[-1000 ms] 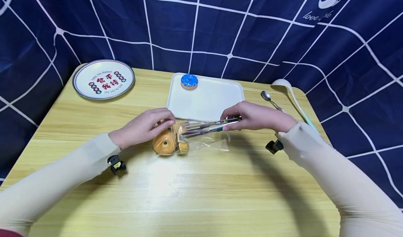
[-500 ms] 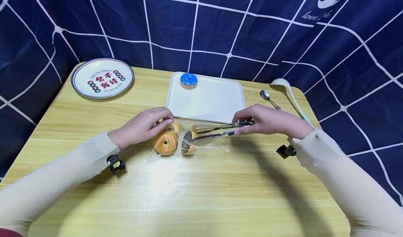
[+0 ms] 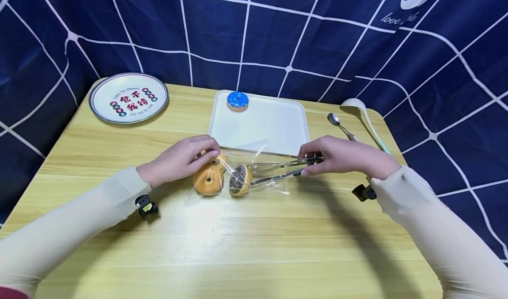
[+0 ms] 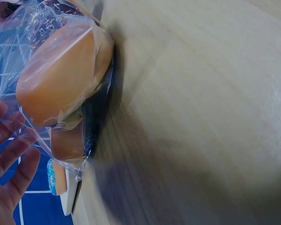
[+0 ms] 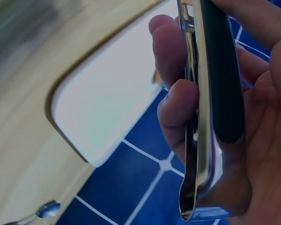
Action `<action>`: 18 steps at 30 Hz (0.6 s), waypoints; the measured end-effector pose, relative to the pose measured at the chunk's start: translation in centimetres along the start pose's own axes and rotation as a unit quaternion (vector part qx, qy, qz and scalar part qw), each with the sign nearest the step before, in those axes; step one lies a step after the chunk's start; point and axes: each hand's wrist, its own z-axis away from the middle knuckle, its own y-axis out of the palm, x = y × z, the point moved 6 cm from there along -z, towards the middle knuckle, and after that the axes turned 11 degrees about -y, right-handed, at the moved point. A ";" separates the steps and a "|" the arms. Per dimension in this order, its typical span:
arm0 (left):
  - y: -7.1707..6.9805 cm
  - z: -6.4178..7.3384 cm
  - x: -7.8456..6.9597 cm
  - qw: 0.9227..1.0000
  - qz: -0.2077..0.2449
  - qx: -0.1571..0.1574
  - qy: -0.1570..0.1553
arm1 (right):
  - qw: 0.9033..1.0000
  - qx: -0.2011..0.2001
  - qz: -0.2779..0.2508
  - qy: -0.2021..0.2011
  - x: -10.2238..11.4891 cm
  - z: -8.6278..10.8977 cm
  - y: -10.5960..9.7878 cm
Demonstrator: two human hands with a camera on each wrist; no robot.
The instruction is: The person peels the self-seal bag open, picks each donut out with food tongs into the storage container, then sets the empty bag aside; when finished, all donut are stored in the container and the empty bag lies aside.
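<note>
Clear plastic, one bag [image 3: 238, 157] of three doughnuts [image 3: 208, 183]: left hand [image 3: 180, 161] pinches it, right hand [image 3: 339, 155] grips one pair of tongs [image 3: 279, 177].

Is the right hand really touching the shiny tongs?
Touching. The right wrist view shows it: the right hand grips the tongs, with its fingers curled against the metal.

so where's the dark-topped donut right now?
Head view, just left of centre: the dark-topped donut is in the clear bag, between the plain donut on its left and the tongs on its right.
</note>
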 end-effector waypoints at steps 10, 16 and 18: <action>0.1 0.0 0.0 1.000 -0.005 -0.001 0.002 | 1.000 0.001 0.023 -0.014 0.8 -0.9 -1.4; 0.2 -0.2 -0.2 1.000 -0.011 0.002 0.004 | 0.999 0.016 0.042 -0.025 1.7 -1.9 -1.7; 0.3 -0.2 -0.2 1.000 -0.011 0.004 0.004 | 0.998 0.024 0.045 -0.035 2.0 -2.2 -1.7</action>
